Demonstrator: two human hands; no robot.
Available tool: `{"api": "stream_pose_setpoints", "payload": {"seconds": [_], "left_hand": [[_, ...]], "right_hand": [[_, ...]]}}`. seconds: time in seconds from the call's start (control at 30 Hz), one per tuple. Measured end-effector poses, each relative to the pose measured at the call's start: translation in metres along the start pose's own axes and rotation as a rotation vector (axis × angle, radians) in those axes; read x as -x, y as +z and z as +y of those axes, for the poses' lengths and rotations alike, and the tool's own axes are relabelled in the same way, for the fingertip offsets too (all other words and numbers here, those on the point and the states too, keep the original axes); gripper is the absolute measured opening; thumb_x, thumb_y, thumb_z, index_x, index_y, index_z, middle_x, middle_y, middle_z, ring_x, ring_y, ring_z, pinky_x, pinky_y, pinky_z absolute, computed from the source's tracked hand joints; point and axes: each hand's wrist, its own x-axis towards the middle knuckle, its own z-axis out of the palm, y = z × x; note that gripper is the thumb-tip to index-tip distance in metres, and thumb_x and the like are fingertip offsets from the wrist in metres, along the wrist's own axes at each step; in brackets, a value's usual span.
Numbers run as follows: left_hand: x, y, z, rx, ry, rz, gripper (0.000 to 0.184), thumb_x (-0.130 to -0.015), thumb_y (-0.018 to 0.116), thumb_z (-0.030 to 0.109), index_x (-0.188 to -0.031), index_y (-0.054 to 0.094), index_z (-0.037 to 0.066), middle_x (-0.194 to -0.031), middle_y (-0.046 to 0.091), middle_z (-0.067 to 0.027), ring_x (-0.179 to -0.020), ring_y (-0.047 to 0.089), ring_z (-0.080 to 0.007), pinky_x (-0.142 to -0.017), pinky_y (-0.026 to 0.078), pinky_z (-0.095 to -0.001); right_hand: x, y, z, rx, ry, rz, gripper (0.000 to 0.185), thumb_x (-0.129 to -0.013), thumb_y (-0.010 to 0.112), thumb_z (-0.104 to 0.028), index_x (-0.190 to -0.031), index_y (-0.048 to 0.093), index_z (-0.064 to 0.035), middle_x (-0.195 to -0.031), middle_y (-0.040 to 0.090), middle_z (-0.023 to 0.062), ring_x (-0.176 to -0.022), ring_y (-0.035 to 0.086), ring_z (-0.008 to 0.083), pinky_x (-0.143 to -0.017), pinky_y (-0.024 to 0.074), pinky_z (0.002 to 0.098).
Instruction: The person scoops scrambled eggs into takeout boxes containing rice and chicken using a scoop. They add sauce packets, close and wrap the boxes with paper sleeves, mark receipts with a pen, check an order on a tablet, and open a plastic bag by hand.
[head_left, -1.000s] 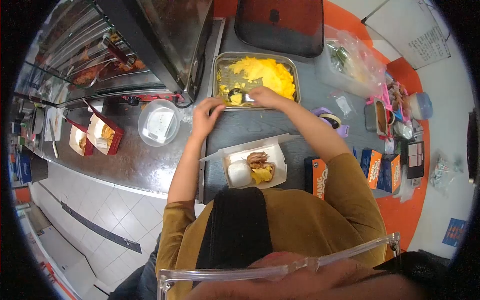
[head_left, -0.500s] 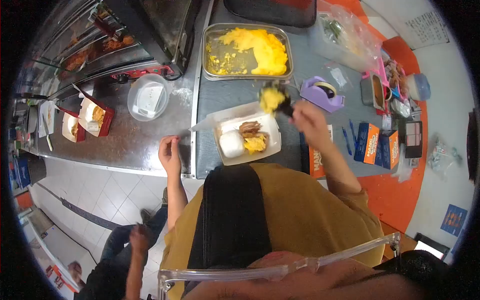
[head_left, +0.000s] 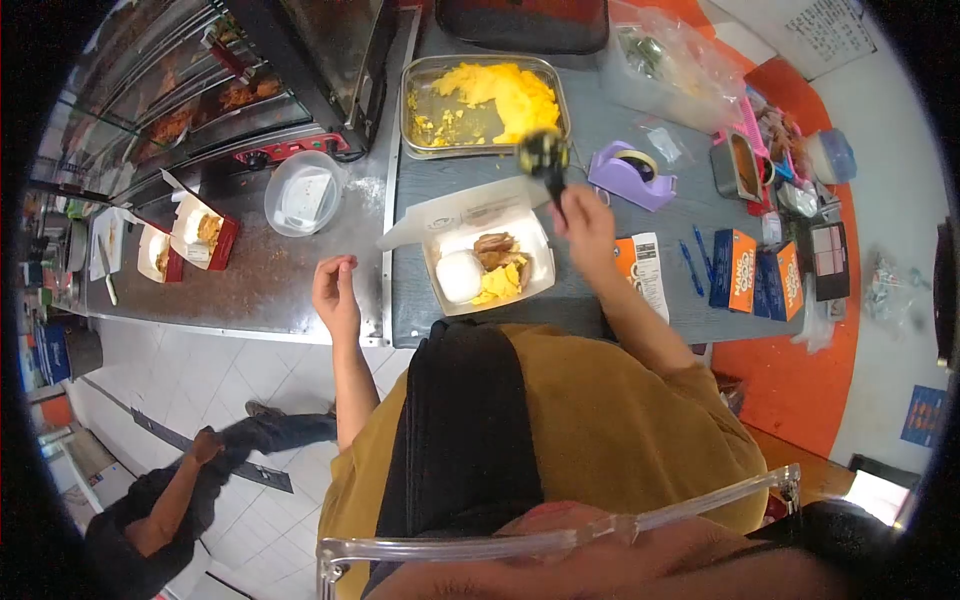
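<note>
My right hand (head_left: 587,225) is closed around the handle of a black serving spoon (head_left: 544,158). Yellow bits cling to the spoon's head, which is above the near edge of a metal tray (head_left: 408,100) of scrambled egg (head_left: 525,100). Below it stands an open paper food box (head_left: 541,265). It holds a white mound of rice (head_left: 459,277), brown pieces of meat (head_left: 494,250) and a portion of scrambled egg (head_left: 500,286). My left hand (head_left: 336,295) holds nothing; its fingers are loosely apart, left of the box by the counter's front edge.
A purple tape dispenser (head_left: 630,178) sits right of the spoon. A round plastic tub (head_left: 305,195) and red-and-white boxes (head_left: 205,232) stand left, beneath a heated display case (head_left: 330,80). Pens (head_left: 693,264) and small orange-blue boxes (head_left: 735,270) lie right. Another person (head_left: 165,500) is behind on the left.
The spoon has moved up toward the egg tray and carries much less egg. More egg shows in the food box. My left hand stays nearly in place. The other person has shifted left.
</note>
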Motion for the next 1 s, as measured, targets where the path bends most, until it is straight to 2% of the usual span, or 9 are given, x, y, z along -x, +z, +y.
{"api": "stream_pose_setpoints", "payload": {"seconds": [0.13, 0.37, 0.5, 0.6, 0.67, 0.7, 0.73, 0.77, 1.0], "left_hand": [[0.009, -0.012, -0.004, -0.032, -0.027, 0.031, 0.008, -0.085, 0.050, 0.005, -0.085, 0.055, -0.002, -0.087, 0.054, -0.0071, -0.082, 0.054, -0.0144, -0.077, 0.043, -0.0265], [0.020, -0.038, -0.006, -0.065, -0.063, 0.164, 0.008, -0.086, 0.050, 0.005, -0.083, 0.055, 0.000, -0.083, 0.055, -0.0057, -0.080, 0.052, -0.0131, -0.076, 0.041, -0.0243], [0.032, -0.046, -0.006, -0.195, -0.110, 0.257, 0.006, -0.083, 0.053, 0.003, -0.080, 0.056, 0.000, -0.081, 0.056, -0.0050, -0.076, 0.053, -0.0117, -0.072, 0.042, -0.0230], [0.040, -0.043, -0.002, -0.268, -0.147, 0.335, 0.007, -0.082, 0.055, 0.006, -0.080, 0.058, 0.000, -0.080, 0.057, -0.0052, -0.075, 0.055, -0.0122, -0.070, 0.044, -0.0238], [0.043, -0.038, 0.000, -0.336, -0.201, 0.351, 0.008, -0.082, 0.056, 0.007, -0.081, 0.059, 0.000, -0.082, 0.058, -0.0057, -0.076, 0.056, -0.0129, -0.070, 0.045, -0.0245], [0.043, -0.034, 0.006, -0.344, -0.200, 0.352, 0.008, -0.082, 0.057, 0.008, -0.082, 0.059, 0.000, -0.082, 0.058, -0.0059, -0.077, 0.056, -0.0132, -0.070, 0.045, -0.0247], [0.043, -0.029, 0.010, -0.349, -0.197, 0.338, 0.009, -0.082, 0.057, 0.009, -0.083, 0.060, 0.000, -0.083, 0.058, -0.0061, -0.077, 0.057, -0.0134, -0.070, 0.045, -0.0250], [0.043, -0.025, 0.010, -0.324, -0.162, 0.337, 0.009, -0.082, 0.057, 0.009, -0.083, 0.060, 0.000, -0.083, 0.058, -0.0062, -0.076, 0.056, -0.0133, -0.070, 0.045, -0.0248], [0.032, -0.004, 0.027, -0.332, -0.115, 0.193, 0.009, -0.083, 0.056, 0.009, -0.085, 0.059, 0.001, -0.084, 0.058, -0.0065, -0.081, 0.057, -0.0141, -0.074, 0.045, -0.0261]], "right_hand": [[-0.097, 0.004, -0.014, -0.294, 0.239, -0.139, 0.019, -0.086, 0.047, -0.015, -0.084, 0.058, 0.0007, -0.079, 0.059, 0.0104, -0.065, 0.056, 0.0169, -0.063, 0.0459, 0.0285], [-0.225, -0.068, 0.013, 0.650, -0.454, 0.331, 0.025, -0.078, 0.051, -0.016, -0.093, 0.062, -0.0002, -0.095, 0.059, 0.0206, -0.094, 0.054, 0.0337, -0.083, 0.0411, 0.0391], [-0.340, -0.171, 0.116, 0.974, -0.220, 0.496, 0.032, -0.079, 0.044, -0.026, -0.097, 0.060, -0.0049, -0.095, 0.059, 0.0210, -0.086, 0.055, 0.0369, -0.075, 0.0422, 0.0450], [-0.410, -0.237, 0.197, 1.487, -0.344, -0.022, 0.035, -0.083, 0.043, -0.021, -0.115, 0.051, -0.0092, -0.115, 0.050, 0.0181, -0.105, 0.048, 0.0327, -0.089, 0.0369, 0.0411], [-0.427, -0.251, 0.213, 1.233, -0.569, -0.064, 0.038, -0.083, 0.045, -0.023, -0.117, 0.049, -0.0076, -0.119, 0.047, 0.0187, -0.107, 0.046, 0.0319, -0.092, 0.0348, 0.0393], [-0.435, -0.264, 0.225, 0.625, -0.361, -0.159, 0.023, -0.080, 0.047, -0.019, -0.078, 0.060, -0.0005, -0.068, 0.057, 0.0171, -0.055, 0.052, 0.0229, -0.049, 0.0380, 0.0395], [-0.422, -0.268, 0.195, 1.117, -0.636, -0.321, 0.022, -0.079, 0.051, -0.019, -0.079, 0.060, 0.0006, -0.070, 0.059, 0.0154, -0.058, 0.053, 0.0221, -0.052, 0.0394, 0.0362], [-0.432, -0.249, 0.206, 0.818, -0.017, 0.156, 0.037, -0.083, 0.046, -0.029, -0.100, 0.060, 0.0004, -0.098, 0.060, 0.0185, -0.095, 0.055, 0.0304, -0.084, 0.0407, 0.0363], [-0.380, -0.246, 0.171, 0.478, -0.608, 0.615, 0.033, -0.083, 0.056, -0.021, -0.106, 0.055, 0.0018, -0.098, 0.059, 0.0139, -0.094, 0.055, 0.0227, -0.081, 0.0418, 0.0309]]}}
